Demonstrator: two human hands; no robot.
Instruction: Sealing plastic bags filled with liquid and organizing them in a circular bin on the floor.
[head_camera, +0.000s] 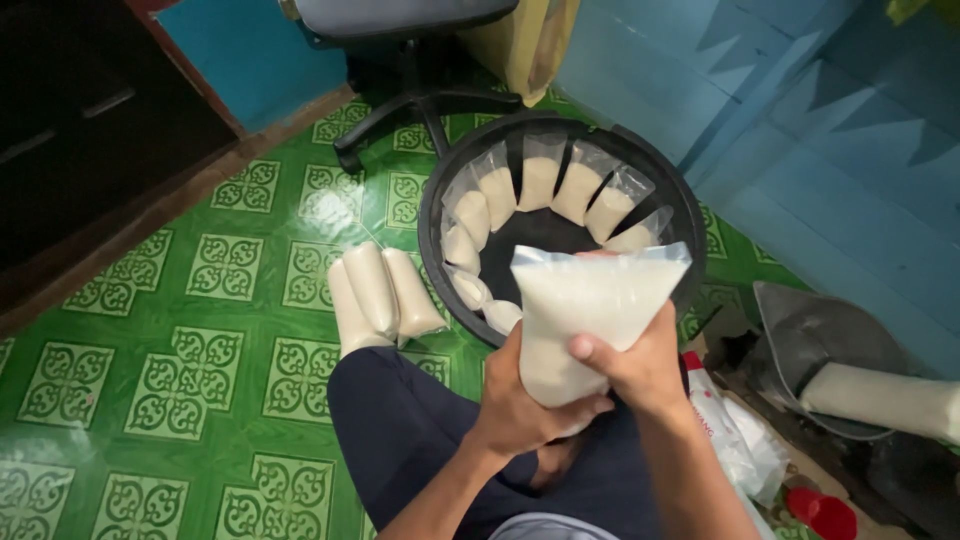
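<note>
Head view: both hands clasp a clear filled bag (585, 310), left hand (520, 400) beneath, right hand (640, 365) at its side. Just beyond them, a black basket (680, 200) ringed with similar bags (540, 180); three more bags (385, 290) lie left on the floor.

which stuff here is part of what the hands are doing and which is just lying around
In hand:
- clear bag of white liquid, held by left hand and right hand
- black basket lined with filled bags
- three filled bags on the floor

Lying about:
- office chair
- grey pan
- red cap
- green tiled floor
</note>
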